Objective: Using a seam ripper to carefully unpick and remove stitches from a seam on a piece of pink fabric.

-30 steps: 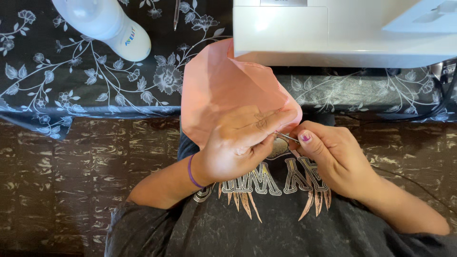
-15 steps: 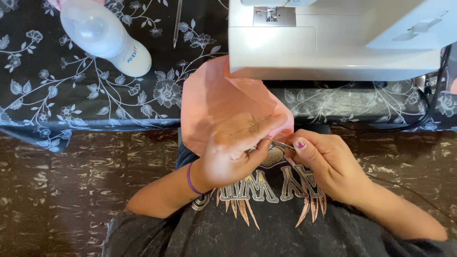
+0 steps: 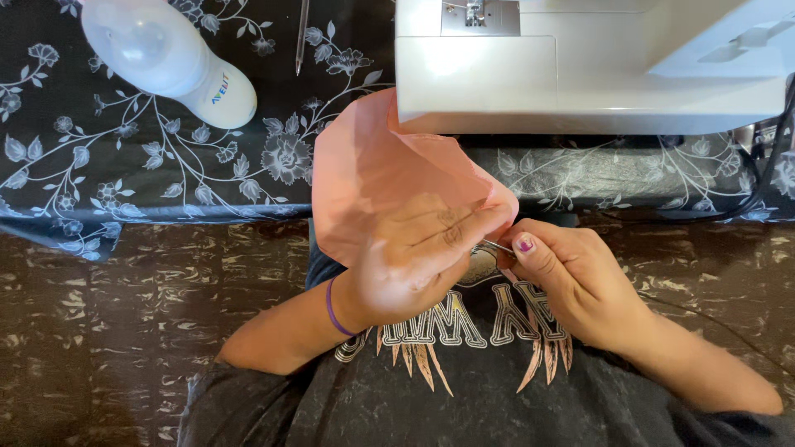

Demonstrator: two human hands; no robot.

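Pink thin fabric piece (image 3: 377, 170) is pinched at its lower right corner by the left hand (image 3: 418, 257), fingers closed on the cloth edge w/ a purple band on that wrist. Right hand (image 3: 571, 273) sits just at 3 o'clock of the left one, thumb & forefinger nipped shut on a thin silvery metal tool (image 3: 497, 245), too small to tell what kind; its tip meets the fabric corner. The fabric runs up toward 12 o'clock, its top edge tucked under the white plastic sewing machine (image 3: 580, 66). Machine stands on a black tablecloth w/ white floral print (image 3: 166, 178). At approx 10 o'clock from the hands lies a white, rounded plastic bottle (image 3: 166, 58) on its side, well apart. Thin clear rod (image 3: 301, 37) lies at 11 o'clock, near the machine's left side. Below the hands: grey printed t-shirt (image 3: 464, 389); brown marbled floor (image 3: 124, 331) at 8 o'clock
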